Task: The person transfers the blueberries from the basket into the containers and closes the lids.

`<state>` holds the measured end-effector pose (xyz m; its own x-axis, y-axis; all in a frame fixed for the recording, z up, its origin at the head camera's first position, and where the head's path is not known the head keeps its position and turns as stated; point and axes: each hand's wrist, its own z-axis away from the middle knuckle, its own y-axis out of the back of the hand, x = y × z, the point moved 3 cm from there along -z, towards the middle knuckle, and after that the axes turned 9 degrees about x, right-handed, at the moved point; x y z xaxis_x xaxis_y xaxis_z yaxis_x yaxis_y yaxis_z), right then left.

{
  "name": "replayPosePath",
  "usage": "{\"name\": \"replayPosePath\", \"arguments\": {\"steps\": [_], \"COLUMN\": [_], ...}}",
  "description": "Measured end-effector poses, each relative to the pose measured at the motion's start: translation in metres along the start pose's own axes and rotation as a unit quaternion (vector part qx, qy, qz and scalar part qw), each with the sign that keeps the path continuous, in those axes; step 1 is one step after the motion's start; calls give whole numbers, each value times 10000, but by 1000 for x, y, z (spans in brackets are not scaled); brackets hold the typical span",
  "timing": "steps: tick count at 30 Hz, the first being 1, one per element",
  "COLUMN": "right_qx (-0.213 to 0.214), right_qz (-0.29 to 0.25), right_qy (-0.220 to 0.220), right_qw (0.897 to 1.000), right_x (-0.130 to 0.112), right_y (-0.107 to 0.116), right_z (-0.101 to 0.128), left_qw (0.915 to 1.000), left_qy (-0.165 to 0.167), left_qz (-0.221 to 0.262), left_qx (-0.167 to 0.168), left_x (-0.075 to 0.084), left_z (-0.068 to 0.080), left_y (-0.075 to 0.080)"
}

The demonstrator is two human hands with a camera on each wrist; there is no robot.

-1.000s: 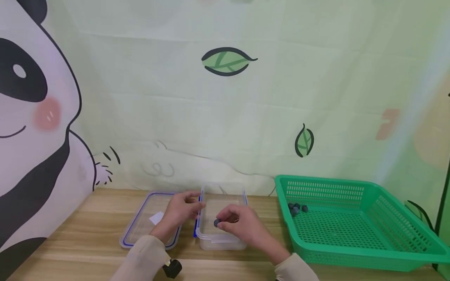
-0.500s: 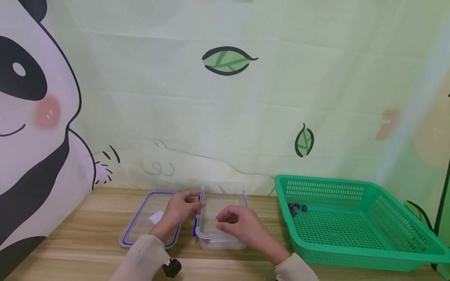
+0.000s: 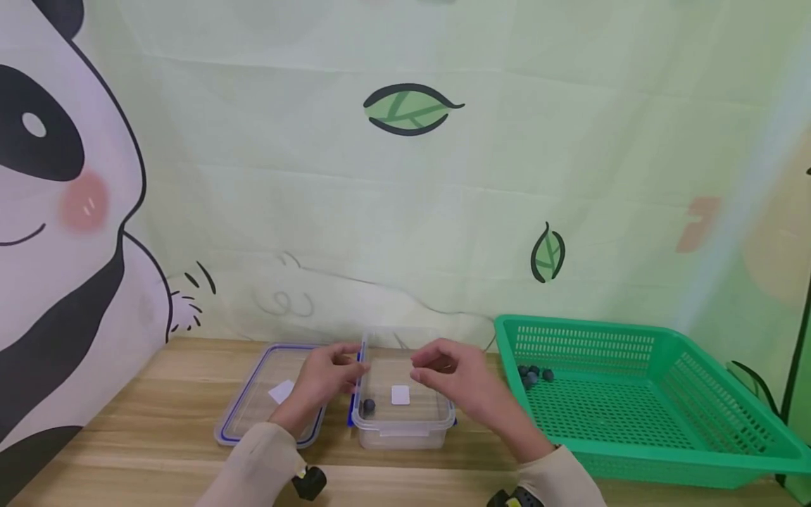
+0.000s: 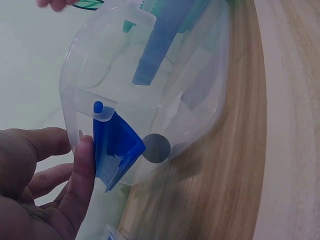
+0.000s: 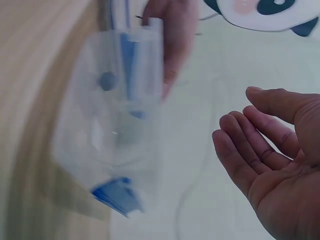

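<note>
We take the clear plastic box with blue side clips (image 3: 399, 415) as our landmark; it stands on the pale wooden worktop (image 3: 158, 429). Our left hand (image 3: 326, 380) rests at the box's left wall, its thumb laid along the blue clip (image 4: 116, 150) and the other fingers loosely bent — whether the thumb pinches the clip or only presses against it, we cannot tell from these views. Our right hand (image 3: 459, 377) hovers above the far right part of the box, palm up in the wrist view, fingers (image 5: 245, 155) relaxed and gently curved, holding nothing and apart from the rim.

Inside the box, on its floor near the left wall, lies one small dark round ball (image 3: 369, 406), clear of both hands. Just to its right on the floor sits a small white square label (image 3: 400, 395).

Touching the box on its left, the matching clear flat lid with a blue rim (image 3: 253, 401) lies on the worktop, with a white square patch showing on it and our left wrist passing over it.

To the right of the box, near but apart, stands a green perforated plastic basket (image 3: 633, 394) — in its near-left corner, the one closest to the box, sits a small cluster of dark round balls (image 3: 534, 374).

Behind the box hangs a pale green cloth backdrop (image 3: 405, 211) printed with leaves and a panda.
</note>
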<state>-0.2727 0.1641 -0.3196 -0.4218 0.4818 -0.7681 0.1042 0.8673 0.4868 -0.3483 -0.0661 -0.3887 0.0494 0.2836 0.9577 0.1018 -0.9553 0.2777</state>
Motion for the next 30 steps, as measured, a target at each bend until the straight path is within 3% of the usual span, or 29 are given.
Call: {"name": "replayPosePath", "arguments": {"steps": [16,22,30], "right_qx": [934,891,681], "right_qz": [50,656,1089], "right_qy": [217,265,95], "right_qw": [9954,9935,9917], "right_x": [-30,-40,-25], "right_y": [93,123,153], "right_z": [-6,-13,-33], "left_qw": [9997,9997,9999], "left_qy": [-93,-106,-132], "left_qz": [224,205,48], "left_qx": [52,77,77], "left_x": [1,0,0], "left_z": [1,1,1], "left_y": [0,-1,-1]}}
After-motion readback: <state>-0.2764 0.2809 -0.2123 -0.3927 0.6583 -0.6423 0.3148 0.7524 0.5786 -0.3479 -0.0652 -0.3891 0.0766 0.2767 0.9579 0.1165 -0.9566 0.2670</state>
